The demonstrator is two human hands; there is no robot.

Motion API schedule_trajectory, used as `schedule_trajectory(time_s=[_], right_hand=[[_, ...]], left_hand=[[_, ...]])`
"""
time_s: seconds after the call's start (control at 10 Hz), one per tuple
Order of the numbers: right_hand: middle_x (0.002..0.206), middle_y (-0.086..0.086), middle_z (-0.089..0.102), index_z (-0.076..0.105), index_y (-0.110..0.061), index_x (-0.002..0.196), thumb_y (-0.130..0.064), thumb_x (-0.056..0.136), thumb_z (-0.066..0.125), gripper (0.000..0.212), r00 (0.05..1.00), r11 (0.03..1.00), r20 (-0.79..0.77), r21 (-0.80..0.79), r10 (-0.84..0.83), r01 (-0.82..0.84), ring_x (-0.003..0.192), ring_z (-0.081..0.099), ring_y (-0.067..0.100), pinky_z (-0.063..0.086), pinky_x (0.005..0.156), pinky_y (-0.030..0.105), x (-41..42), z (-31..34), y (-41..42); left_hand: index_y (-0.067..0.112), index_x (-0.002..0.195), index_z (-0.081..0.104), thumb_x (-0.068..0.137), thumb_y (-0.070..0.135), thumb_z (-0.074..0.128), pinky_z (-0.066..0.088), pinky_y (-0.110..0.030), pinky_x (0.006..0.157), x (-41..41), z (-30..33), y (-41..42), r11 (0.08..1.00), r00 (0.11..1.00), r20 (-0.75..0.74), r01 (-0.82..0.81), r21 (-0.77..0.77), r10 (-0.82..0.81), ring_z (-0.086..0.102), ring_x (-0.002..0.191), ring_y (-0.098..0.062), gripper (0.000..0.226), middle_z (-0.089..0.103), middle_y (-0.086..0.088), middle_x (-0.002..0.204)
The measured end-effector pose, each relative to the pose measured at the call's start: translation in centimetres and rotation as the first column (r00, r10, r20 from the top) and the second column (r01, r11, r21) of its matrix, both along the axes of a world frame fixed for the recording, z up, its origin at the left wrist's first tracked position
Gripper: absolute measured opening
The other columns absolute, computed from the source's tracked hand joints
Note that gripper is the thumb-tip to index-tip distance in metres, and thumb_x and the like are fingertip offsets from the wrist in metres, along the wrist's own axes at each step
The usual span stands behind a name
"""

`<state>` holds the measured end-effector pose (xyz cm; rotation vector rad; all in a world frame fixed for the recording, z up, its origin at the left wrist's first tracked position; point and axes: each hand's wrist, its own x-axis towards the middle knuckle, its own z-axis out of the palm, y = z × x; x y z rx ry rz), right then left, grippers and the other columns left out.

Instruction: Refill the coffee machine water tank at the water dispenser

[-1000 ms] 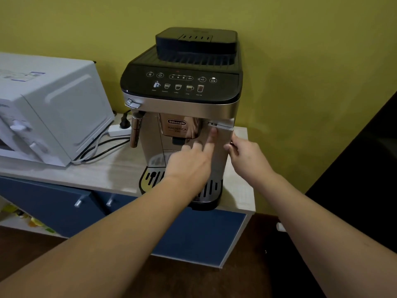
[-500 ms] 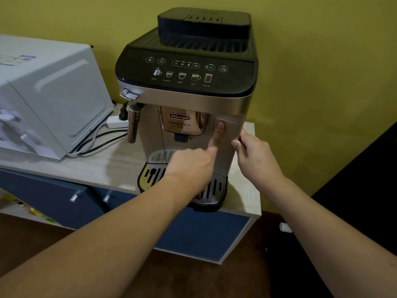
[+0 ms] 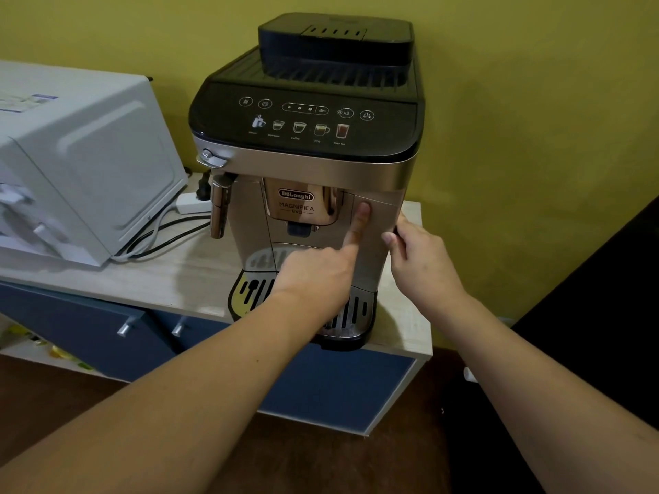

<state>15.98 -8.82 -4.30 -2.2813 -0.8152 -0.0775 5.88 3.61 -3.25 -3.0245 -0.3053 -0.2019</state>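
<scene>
A silver and black coffee machine (image 3: 306,162) stands on the wooden counter (image 3: 160,279) against a yellow wall. Its water tank front (image 3: 379,217) is the narrow silver panel at the machine's right front corner, sitting flush in the body. My left hand (image 3: 317,276) reaches over the drip tray (image 3: 249,290), its index fingertip pressed on that panel and the other fingers curled. My right hand (image 3: 420,262) is at the machine's right edge, fingers hooked around the panel's side. No water dispenser is in view.
A white microwave (image 3: 89,155) sits at the left of the counter, with a power strip (image 3: 189,205) and cables between it and the machine. Blue cabinet doors (image 3: 89,333) lie below. A dark surface (image 3: 606,297) fills the right side.
The view has moved closer to the machine. My left index finger slid down from the panel's top edge onto its face. My right hand stays at the right edge.
</scene>
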Motion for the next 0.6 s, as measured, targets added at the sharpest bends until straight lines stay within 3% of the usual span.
schedule_trajectory(time_s=[0.2, 0.3, 0.4, 0.5, 0.6], right_hand=[[0.118, 0.006, 0.063, 0.042, -0.014, 0.144, -0.026, 0.103, 0.041, 0.043, 0.999, 1.0, -0.04, -0.015, -0.01, 0.009, 0.107, 0.058, 0.022, 0.044, 0.081, 0.028, -0.4, 0.4, 0.0], [0.129, 0.006, 0.06, 0.035, -0.017, 0.148, -0.03, 0.104, 0.037, 0.046, 0.998, 0.998, -0.066, -0.056, -0.005, 0.001, 0.115, 0.057, 0.023, 0.045, 0.087, 0.032, -0.8, 1.0, -0.1], [0.135, 0.004, 0.057, 0.032, -0.02, 0.149, -0.03, 0.104, 0.039, 0.047, 0.994, 0.995, -0.113, -0.099, 0.004, -0.015, 0.121, 0.054, 0.02, 0.042, 0.086, 0.028, -1.6, 2.5, -0.4], [0.142, 0.004, 0.052, 0.037, -0.018, 0.146, -0.027, 0.104, 0.042, 0.044, 0.994, 0.995, -0.109, -0.098, 0.008, -0.019, 0.13, 0.047, 0.019, 0.037, 0.096, 0.025, -3.0, 4.0, -1.1], [0.153, 0.005, 0.039, 0.03, -0.012, 0.15, -0.027, 0.104, 0.041, 0.05, 0.987, 0.996, -0.155, -0.076, -0.048, 0.036, 0.141, 0.034, 0.018, 0.025, 0.11, 0.024, -5.0, 5.4, -1.6]], left_hand=[[0.02, 0.138, -0.044, 0.09, 0.005, 0.045, 0.051, -0.037, 0.05, 0.0, 0.2, -0.1, 1.0, 1.0, -0.015, -0.01, -0.017, 0.009, 0.056, 0.054, -0.02, 0.102, 0.057, -0.006, 0.068], [0.021, 0.138, -0.043, 0.09, 0.003, 0.044, 0.049, -0.036, 0.048, -0.4, 0.6, -0.5, 0.999, 0.999, -0.026, -0.036, -0.032, 0.035, 0.056, 0.055, -0.02, 0.102, 0.057, -0.007, 0.07], [0.027, 0.14, -0.041, 0.09, 0.004, 0.045, 0.049, -0.038, 0.052, -0.9, 1.8, -0.8, 0.996, 0.996, -0.06, -0.067, -0.066, 0.063, 0.056, 0.058, -0.022, 0.102, 0.055, -0.008, 0.07], [0.028, 0.148, -0.027, 0.091, 0.007, 0.044, 0.047, -0.038, 0.057, -1.7, 2.5, -0.9, 0.993, 0.998, -0.014, -0.068, -0.097, 0.067, 0.06, 0.071, -0.026, 0.094, 0.062, -0.011, 0.09], [0.018, 0.155, 0.006, 0.097, 0.013, 0.041, 0.052, -0.038, 0.071, -2.9, 3.1, -0.5, 0.984, 0.996, 0.035, -0.072, -0.161, 0.079, 0.06, 0.104, -0.03, 0.068, 0.056, -0.014, 0.125]])
